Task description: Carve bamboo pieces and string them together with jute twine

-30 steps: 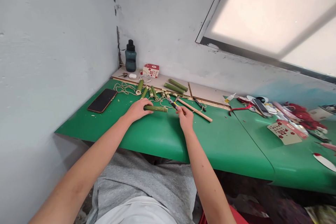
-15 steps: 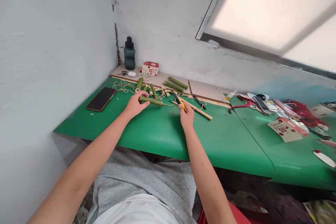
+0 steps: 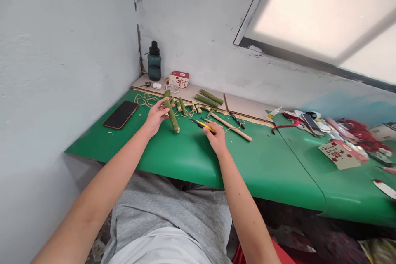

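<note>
My left hand [image 3: 154, 117] grips a green bamboo tube [image 3: 172, 113], now turned so it points toward and away from me over the green table [image 3: 185, 154]. In my right hand [image 3: 216, 136] is a yellow and black utility knife [image 3: 202, 125], its blade end pointing left toward the tube. Behind the hands lie several shorter bamboo pieces [image 3: 182, 106] and a tangle of pale string [image 3: 145, 100]. A wooden stick [image 3: 232, 127] rests just right of my right hand.
A black phone [image 3: 120, 114] lies at the left. At the back stand a dark bottle [image 3: 154, 62], a red and white box [image 3: 178, 79] and two long bamboo tubes [image 3: 208, 98]. Craft clutter with red items [image 3: 340, 136] covers the right table.
My left hand has lifted the bamboo tube and swung it from lying crosswise to pointing lengthwise. My right hand has picked the knife up and lowered it toward the table.
</note>
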The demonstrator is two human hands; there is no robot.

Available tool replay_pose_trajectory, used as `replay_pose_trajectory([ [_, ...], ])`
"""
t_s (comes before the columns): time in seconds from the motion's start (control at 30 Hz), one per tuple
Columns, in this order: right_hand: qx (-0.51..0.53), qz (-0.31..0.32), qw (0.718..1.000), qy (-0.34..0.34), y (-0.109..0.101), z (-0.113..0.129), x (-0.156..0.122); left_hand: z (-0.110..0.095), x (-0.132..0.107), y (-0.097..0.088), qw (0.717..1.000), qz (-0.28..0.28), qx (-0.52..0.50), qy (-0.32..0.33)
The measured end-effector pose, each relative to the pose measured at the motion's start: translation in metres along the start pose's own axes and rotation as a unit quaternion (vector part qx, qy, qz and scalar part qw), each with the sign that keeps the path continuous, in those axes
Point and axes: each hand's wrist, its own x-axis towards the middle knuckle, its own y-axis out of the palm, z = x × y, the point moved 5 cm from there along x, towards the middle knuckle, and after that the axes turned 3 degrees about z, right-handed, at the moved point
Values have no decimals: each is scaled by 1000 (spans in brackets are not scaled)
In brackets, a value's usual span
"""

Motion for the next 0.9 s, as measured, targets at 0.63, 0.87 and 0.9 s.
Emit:
replay_pose_trajectory([
  [0.63, -121, 143, 976, -112, 29, 30, -8, 6, -5, 11, 994, 58, -15, -87],
  [0.87, -160, 153, 969, -110, 31, 33, -9, 4, -5, 12, 995, 56, -15, -84],
  [0.9, -163, 159, 967, -110, 32, 33, -9, 4, -5, 12, 995, 56, -14, -84],
])
